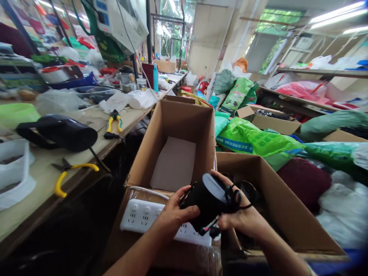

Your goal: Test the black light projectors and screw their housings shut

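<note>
Between my two hands is a black cylindrical device (198, 201) with a pale flat end and a looped black cord; its exact kind I cannot make out. My left hand (176, 209) has its fingers and thumb closed round the left side of the body. At the right side my right hand (240, 212) grips it near the cord, where a small red-tipped part sticks out below. Beneath the device lies a white power strip (140, 216), partly covered by my left hand. Just beyond stands an open cardboard box (188, 119) with a pale sheet at its bottom.
A second open box (290, 203) with dark items stands at the right. On the workbench (110, 151) at left lie yellow-handled pliers (67, 170), another yellow-handled pair (114, 122) and a black cylindrical device (61, 132). Green bags (253, 140) fill the right side.
</note>
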Available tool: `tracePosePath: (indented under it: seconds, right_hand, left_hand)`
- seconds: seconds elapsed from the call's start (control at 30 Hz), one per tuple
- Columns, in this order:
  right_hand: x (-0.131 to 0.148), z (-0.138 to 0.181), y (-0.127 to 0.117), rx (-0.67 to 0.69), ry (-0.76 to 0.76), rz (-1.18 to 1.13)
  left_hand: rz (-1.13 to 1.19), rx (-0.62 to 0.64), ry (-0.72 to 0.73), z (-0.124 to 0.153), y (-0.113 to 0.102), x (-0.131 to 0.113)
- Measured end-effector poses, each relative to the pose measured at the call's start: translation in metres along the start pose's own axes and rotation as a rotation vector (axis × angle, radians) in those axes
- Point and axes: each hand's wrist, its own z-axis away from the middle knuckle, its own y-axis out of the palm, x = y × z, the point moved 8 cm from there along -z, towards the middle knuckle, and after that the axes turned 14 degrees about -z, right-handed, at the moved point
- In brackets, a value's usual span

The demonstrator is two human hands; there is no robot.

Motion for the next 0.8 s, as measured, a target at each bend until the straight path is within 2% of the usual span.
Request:
tracePosePath:
  seconds: [0.07,0.17,0.27,0.33,0.4,0.47,0.57,0.63,0.73,0.8]
  right_hand:
    - [-0.013,-0.001,0.008,-0.028,-0.034,0.095]
    - [-0.006,0.002,0.017,-0.045,-0.204,0.409]
    - [0.005,0.006,0.032,0.063,-0.382,0.664]
    - [0.005,0.005,0.037,0.144,-0.418,0.729]
    - [0.0,0.001,0.031,0.168,-0.371,0.711]
    - [-0.008,-0.004,0.013,0.141,-0.283,0.592]
    - [-0.022,-0.001,-0.018,0.113,-0.212,0.395]
    - [-0.04,0.006,-0.027,0.149,-0.139,0.395]
    - [-0.072,0.021,-0.017,0.227,-0.019,0.482]
    - [-0.084,0.029,-0.004,0.193,-0.01,0.551]
  left_hand:
    - [-0.115,-0.03,-0.056,0.005,-0.011,0.0]
    - [-0.308,-0.078,-0.085,0.013,-0.023,-0.007]
    - [-0.464,-0.075,-0.06,0.021,-0.025,-0.021]
    - [-0.52,-0.056,-0.061,0.025,-0.023,-0.028]
    - [-0.496,-0.055,-0.101,0.028,-0.024,-0.031]
    - [-0.418,-0.079,-0.129,0.028,-0.028,-0.033]
    - [-0.324,-0.123,-0.089,0.029,-0.038,-0.042]
    - [-0.296,-0.132,-0.062,0.029,-0.042,-0.048]
    - [-0.254,-0.124,-0.046,0.03,-0.042,-0.055]
    - [-0.222,-0.123,-0.033,0.031,-0.039,-0.058]
